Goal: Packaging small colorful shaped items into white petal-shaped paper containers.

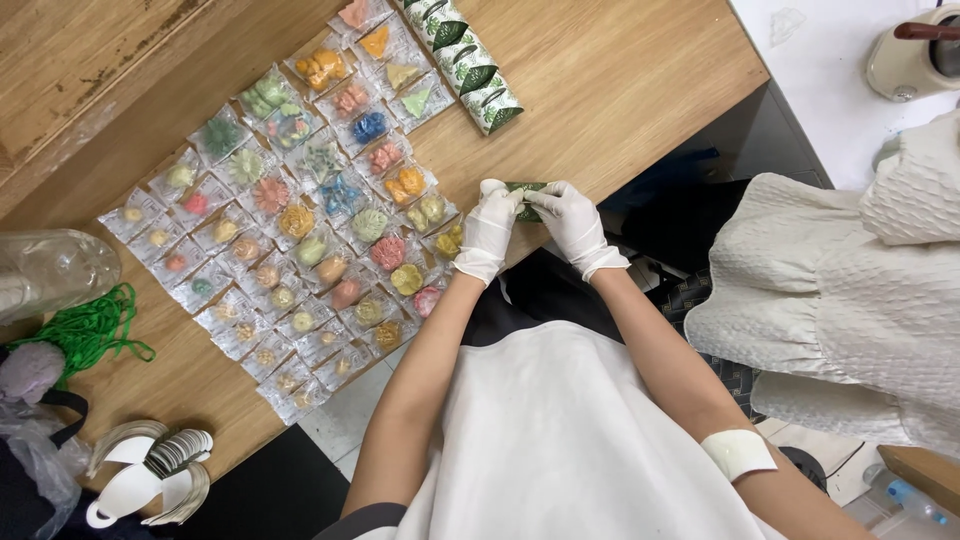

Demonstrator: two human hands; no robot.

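While both gloved hands meet at frame centre, we log: left hand (488, 232) and right hand (572, 222), thin white gloves, pinching one small green-patterned packet (524, 198) between fingertips at the wooden table (620, 80) edge. Left of them, rows of clear sachets (300, 220) holding moulded, flower-shaped pieces; upper centre, a row of leaf-print boxes (465, 60).

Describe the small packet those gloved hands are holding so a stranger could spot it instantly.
Start at the wooden table, at its near edge right of the grid of clear sachets. There the left hand and right hand, both white-gloved, pinch a small dark-green packet. Unlike the sachets, it is opaque and held.
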